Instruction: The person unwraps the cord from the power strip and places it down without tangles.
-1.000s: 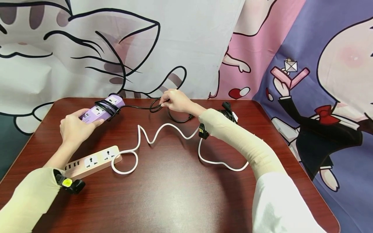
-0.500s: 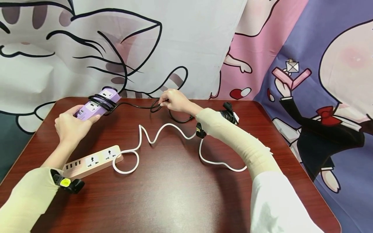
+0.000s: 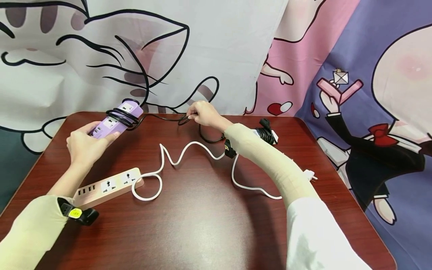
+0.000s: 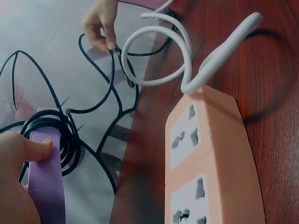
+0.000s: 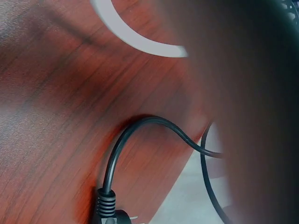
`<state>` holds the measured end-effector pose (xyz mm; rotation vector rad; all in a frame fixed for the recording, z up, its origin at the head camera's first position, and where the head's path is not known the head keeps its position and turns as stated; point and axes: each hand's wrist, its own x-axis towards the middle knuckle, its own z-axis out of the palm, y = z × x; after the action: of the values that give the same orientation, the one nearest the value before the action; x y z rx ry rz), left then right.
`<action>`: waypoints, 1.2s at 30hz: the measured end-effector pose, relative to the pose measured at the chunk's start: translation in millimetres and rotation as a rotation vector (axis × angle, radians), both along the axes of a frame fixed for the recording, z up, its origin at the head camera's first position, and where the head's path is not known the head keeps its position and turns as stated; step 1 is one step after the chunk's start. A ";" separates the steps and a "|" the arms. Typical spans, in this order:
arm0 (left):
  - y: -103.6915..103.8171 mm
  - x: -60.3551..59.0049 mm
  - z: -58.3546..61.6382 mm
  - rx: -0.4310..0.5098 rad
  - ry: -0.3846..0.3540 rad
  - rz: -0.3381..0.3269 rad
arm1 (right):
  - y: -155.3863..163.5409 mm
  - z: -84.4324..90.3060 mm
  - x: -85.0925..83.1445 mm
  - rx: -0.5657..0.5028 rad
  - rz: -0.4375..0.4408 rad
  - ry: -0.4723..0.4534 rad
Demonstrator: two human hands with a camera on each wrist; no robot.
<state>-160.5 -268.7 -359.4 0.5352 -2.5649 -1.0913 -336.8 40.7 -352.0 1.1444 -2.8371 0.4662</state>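
Note:
In the head view my left hand (image 3: 84,146) grips the lower end of a purple power strip (image 3: 125,107), raised and tilted above the table's back left. Several turns of black cord (image 3: 119,117) wrap round the strip's upper half. My right hand (image 3: 206,113) pinches that cord between thumb and fingertips near the back edge, with a small loop hanging beside the fingers. The left wrist view shows the left thumb pressed on the purple strip (image 4: 46,186) and the cord running across to the right hand (image 4: 103,21). A black plug (image 5: 108,212) lies at the cord's end in the right wrist view.
A peach power strip (image 3: 116,190) lies below my left hand. Its white cord (image 3: 189,145) winds across the table (image 3: 189,225) to a white plug (image 3: 308,174) at the right. A bundled black cord (image 3: 266,134) sits behind my right forearm. Printed cloth (image 3: 229,48) hangs behind.
My left hand has raised the purple strip a little, its wrapped end going up. The cord between the hands has risen at its left end, and the loop by my right hand looks smaller.

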 end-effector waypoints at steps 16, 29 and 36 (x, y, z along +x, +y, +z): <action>7.5 2.8 10.7 0.035 -0.059 -0.044 | -3.1 1.8 -14.3 0.003 -0.131 0.004; 9.1 4.8 12.4 0.019 -0.127 -0.194 | -8.8 6.1 -17.6 0.046 -0.222 0.000; 8.6 3.7 14.0 0.027 -0.149 -0.275 | -12.6 6.6 -21.4 0.046 -0.296 -0.022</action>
<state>-156.7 -260.1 -345.4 0.2836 -2.8208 -1.2167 -358.2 28.1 -345.4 0.7076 -2.9795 0.3973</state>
